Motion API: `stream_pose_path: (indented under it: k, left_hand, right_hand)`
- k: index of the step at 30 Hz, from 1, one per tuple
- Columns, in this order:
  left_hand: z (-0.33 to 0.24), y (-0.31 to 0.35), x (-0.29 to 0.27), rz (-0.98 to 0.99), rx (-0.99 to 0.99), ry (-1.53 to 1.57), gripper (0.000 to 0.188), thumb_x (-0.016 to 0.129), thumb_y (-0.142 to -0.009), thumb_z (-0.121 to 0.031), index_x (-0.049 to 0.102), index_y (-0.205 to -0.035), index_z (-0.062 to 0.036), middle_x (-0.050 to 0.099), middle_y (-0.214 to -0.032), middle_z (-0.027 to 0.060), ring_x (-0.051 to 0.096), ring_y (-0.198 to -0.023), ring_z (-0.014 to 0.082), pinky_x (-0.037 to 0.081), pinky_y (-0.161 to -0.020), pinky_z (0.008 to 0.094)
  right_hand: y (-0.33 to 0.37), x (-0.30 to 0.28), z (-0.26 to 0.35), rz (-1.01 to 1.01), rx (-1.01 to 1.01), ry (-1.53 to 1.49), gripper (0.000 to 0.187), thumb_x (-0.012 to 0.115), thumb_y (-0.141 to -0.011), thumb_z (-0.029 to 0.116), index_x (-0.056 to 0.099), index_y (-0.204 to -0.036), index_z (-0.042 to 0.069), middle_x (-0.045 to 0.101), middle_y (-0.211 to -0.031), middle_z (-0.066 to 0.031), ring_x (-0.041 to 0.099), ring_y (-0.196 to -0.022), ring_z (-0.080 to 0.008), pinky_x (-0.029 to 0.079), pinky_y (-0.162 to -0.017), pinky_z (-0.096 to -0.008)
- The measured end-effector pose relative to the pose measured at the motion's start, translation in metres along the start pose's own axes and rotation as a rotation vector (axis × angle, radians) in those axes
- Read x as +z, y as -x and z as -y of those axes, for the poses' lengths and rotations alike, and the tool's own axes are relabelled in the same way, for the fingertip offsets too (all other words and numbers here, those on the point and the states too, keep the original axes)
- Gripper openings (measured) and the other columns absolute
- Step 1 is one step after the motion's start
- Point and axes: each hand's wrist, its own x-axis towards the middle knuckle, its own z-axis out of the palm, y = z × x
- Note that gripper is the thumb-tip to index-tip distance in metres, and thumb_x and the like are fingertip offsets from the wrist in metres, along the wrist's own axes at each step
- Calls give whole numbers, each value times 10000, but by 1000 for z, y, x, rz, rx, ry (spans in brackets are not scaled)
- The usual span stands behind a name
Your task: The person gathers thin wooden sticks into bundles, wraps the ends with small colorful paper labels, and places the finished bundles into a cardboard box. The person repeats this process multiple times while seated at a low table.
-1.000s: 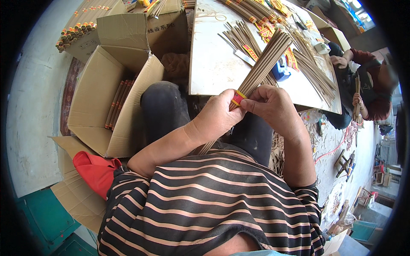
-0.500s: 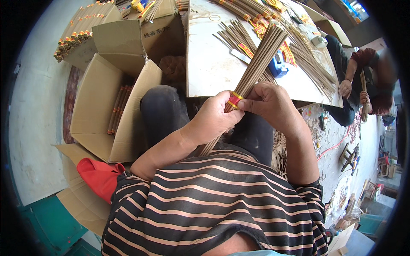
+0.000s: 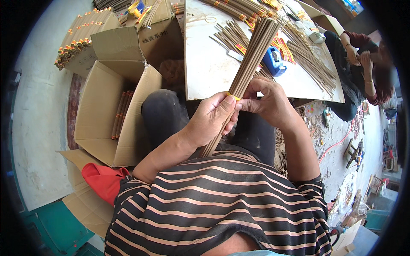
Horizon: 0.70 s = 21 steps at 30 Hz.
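A bundle of thin brown incense sticks [image 3: 255, 59] slants up from my lap past the table's near edge. My left hand [image 3: 213, 114] is closed around its lower part. Around the sticks, at my left thumb, runs a red and yellow paper band [image 3: 232, 97], now mostly hidden by my fingers. My right hand [image 3: 267, 103] is closed in a pinch, thumb and forefinger against the bundle at the band's edge. Beyond the bundle, a blue tape dispenser [image 3: 273, 62] stands on the table.
The white table [image 3: 203, 64] carries loose incense sticks [image 3: 314, 66] and red-yellow labels [image 3: 285, 50]. To the left, an open cardboard box [image 3: 98, 109] holds banded bundles [image 3: 122, 114]. More bundles [image 3: 83, 36] are stacked at the far left. Another person [image 3: 363, 64] sits at the right.
The bundle has turned in my hands, so the band's red face no longer shows. My left thumb now lies over the band. The other person's hands have come up together.
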Motion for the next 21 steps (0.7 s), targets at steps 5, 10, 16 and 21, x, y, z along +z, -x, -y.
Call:
stream_pose_path:
  k: [5,10,16,21]
  left_hand:
    - [-1,-1,-2,44,-9,110,352,363,-964,-369,473,-1003,-38,501,-716,24,461,-533,55,393,-462,165]
    - [-1,-1,-4,83,-26,205,390,408,-939,-424,475,-1020,-49,508,-742,45,467,-536,81,397,-465,185]
    - [3,-3,-6,104,-29,299,385,401,-943,-409,463,-1099,-62,500,-741,58,461,-512,87,401,-459,193]
    - [0,-3,-3,197,6,342,462,336,-961,-404,312,-1323,-116,484,-754,31,463,-545,56,399,-457,160]
  right_hand:
    - [-5,4,-13,-38,-97,-7,295,763,-691,242,598,-736,2,571,-715,-93,563,-701,-206,448,-623,-308]
    - [-7,7,-23,-17,-147,-148,282,762,-699,232,587,-750,17,564,-731,-60,547,-714,-167,440,-643,-289]
    - [-9,18,-45,6,-175,-454,233,750,-718,162,578,-811,36,549,-790,4,512,-773,-102,424,-705,-249]
    - [-5,31,-46,79,-34,-895,179,723,-746,93,569,-829,52,551,-812,29,519,-774,-76,441,-707,-228]
